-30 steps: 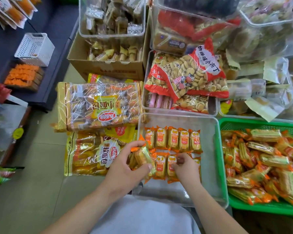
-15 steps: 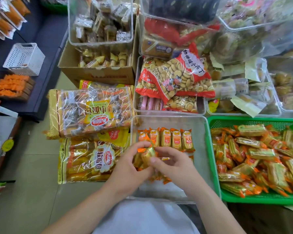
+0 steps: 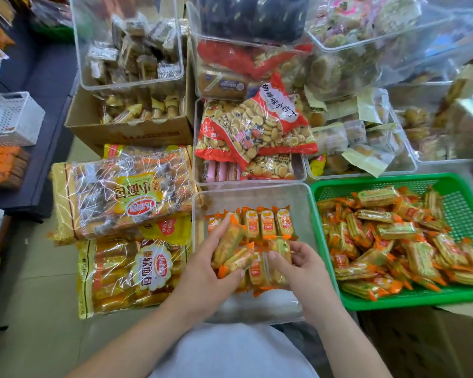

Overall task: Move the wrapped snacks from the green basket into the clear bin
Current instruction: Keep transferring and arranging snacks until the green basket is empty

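placing wrapped snacks in the clear bin [image 3: 306, 203], near row.
left hand [image 3: 208, 271] grips two packets [image 3: 230, 249] over the bin's left part; right hand [image 3: 303, 266] pinches one packet [image 3: 280, 249] in the near row. from where i stand: seat each packet flat, label up, edge touching its neighbour, matching the far row [image 3: 265, 222]. most snacks [image 3: 393, 241] lie heaped in the green basket [image 3: 380, 179], just beside the bin.

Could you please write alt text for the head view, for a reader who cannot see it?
A person's left hand grips wrapped snacks over the clear bin, while the right hand pinches another snack above the rows laid inside. The green basket to its right holds a loose pile of them.
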